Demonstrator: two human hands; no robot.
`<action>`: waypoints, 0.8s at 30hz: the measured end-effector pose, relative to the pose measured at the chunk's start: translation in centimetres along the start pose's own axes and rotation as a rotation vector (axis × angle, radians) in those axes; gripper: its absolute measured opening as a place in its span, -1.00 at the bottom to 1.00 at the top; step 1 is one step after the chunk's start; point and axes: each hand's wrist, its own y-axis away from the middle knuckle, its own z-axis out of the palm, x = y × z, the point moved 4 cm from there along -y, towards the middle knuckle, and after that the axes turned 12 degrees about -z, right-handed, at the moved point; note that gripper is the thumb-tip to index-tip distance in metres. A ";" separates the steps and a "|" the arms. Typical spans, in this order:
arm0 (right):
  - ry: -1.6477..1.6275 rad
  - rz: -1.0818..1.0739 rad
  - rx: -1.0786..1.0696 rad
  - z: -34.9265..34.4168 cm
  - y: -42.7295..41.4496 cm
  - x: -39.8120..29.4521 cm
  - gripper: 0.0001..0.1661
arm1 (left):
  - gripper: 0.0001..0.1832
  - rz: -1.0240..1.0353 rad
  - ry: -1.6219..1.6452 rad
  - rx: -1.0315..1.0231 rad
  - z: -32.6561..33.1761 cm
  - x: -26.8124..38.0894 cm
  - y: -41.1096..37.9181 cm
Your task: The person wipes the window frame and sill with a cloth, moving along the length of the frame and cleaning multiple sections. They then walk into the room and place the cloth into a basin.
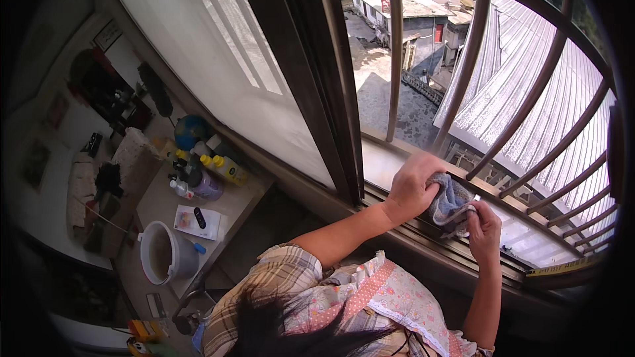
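Note:
A blue-grey cloth (449,201) is bunched between my two hands above the window sill. My left hand (415,183) grips its upper left part, close to the foot of the window bars. Lower and to the right, my right hand (483,228) pinches the cloth's edge between thumb and fingers. Beneath the cloth runs the metal track of the sliding window (436,238), partly hidden by it. The white sill (533,243) continues to the right, between the track and the bars.
Curved metal bars (533,99) stand beyond the sill, with roofs outside. The dark window frame (317,84) rises at my left. On a table (248,208) stand a grey bucket (186,255) with murky liquid, yellow-capped bottles (228,168), a purple bottle (208,186) and a globe (191,131).

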 end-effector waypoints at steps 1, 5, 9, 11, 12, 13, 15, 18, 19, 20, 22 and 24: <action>-0.179 0.044 -0.005 1.1 -0.4 0.3 -0.86 | -0.70 -0.079 0.016 -0.017 -0.4 -0.3 0.2; -0.440 -0.118 0.074 0.7 -3.1 -0.7 -0.81 | -0.70 -0.153 0.233 0.043 -1.6 -0.2 -0.1; -0.308 -0.213 0.020 1.9 -5.6 -1.5 -0.70 | -0.49 -0.238 0.232 0.062 -1.3 -1.2 1.3; -0.115 -0.244 -0.066 3.7 -5.9 -1.5 -0.46 | -0.33 -0.170 -0.004 0.070 -0.9 -2.0 2.5; 0.195 -0.341 -0.153 4.4 -5.4 -1.8 -0.27 | -0.22 -0.208 -0.042 -0.004 -0.5 -2.8 3.3; 0.264 -0.417 -0.230 5.5 -5.3 -1.9 -0.20 | -0.22 -0.206 -0.094 0.001 -0.3 -3.4 4.0; 0.441 -0.523 -0.340 7.5 -5.4 -1.8 -0.18 | -0.21 -0.202 -0.181 0.014 -0.1 -4.4 5.1; 0.529 -0.447 -0.410 9.2 -6.0 -1.2 -0.16 | -0.23 -0.172 -0.237 0.086 -0.6 -5.1 5.9; 0.592 -0.424 -0.420 9.5 -6.1 -1.0 -0.19 | -0.23 -0.212 -0.262 0.056 -0.6 -5.2 6.1; 0.624 -0.429 -0.404 9.9 -6.3 -0.8 -0.24 | -0.23 -0.218 -0.221 0.018 -0.8 -5.2 6.1; 0.644 -0.390 -0.364 10.0 -6.3 -0.2 -0.38 | -0.26 -0.155 -0.147 0.048 -1.5 -4.6 6.0; 0.580 -0.418 -0.350 9.2 -6.0 0.5 -0.43 | -0.30 -0.164 -0.094 0.019 -2.1 -4.3 5.7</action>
